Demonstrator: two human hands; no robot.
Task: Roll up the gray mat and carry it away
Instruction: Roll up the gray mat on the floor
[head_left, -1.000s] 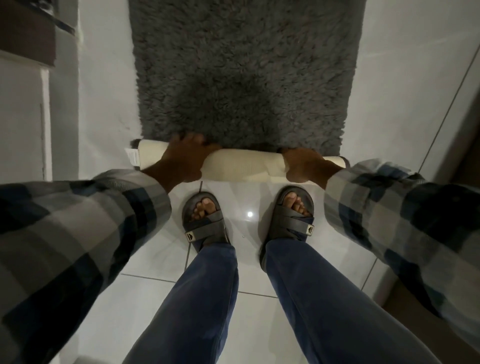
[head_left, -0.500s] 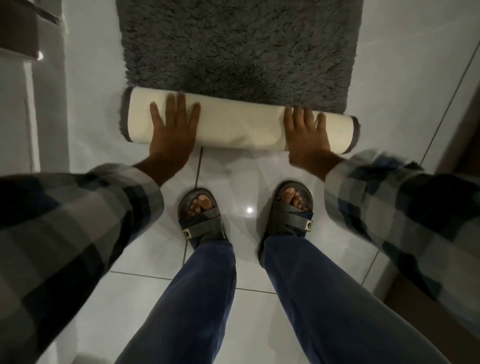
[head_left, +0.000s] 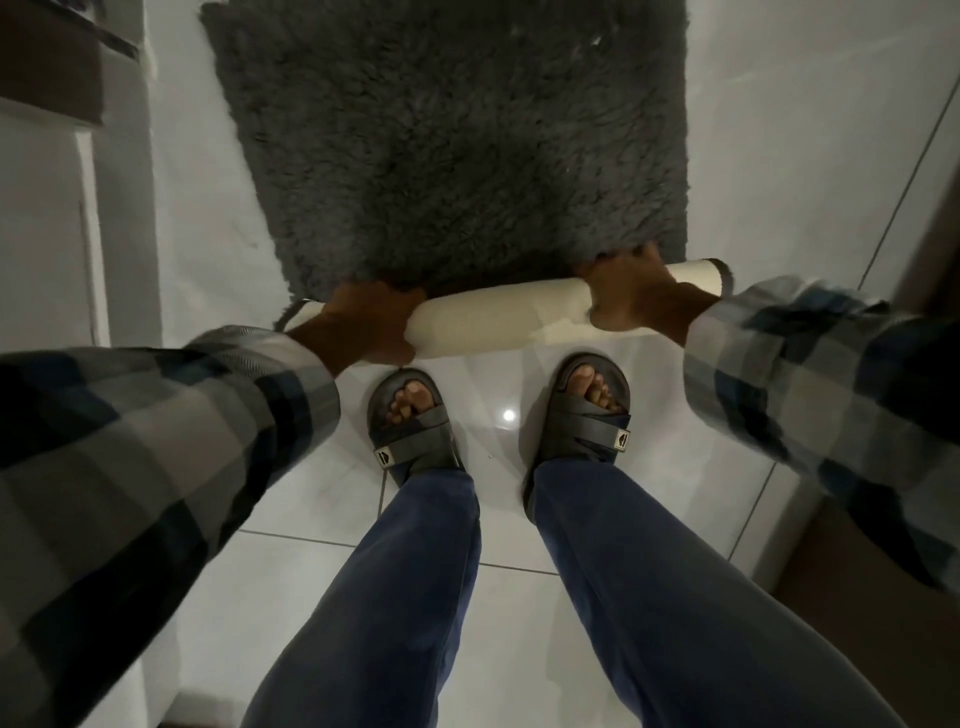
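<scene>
Head view: left hand (head_left: 371, 325) grips the near rolled end of the gray mat (head_left: 457, 150), cream backing outward, on the white tiled floor (head_left: 779, 156); right hand (head_left: 631, 299) clasps the same roll just beyond two sandals (head_left: 410, 423).

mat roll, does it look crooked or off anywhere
Slightly. The rolled part of the gray mat runs at a slant: its end by the right hand sits farther forward than the end by the left hand. No damage shows.
</scene>
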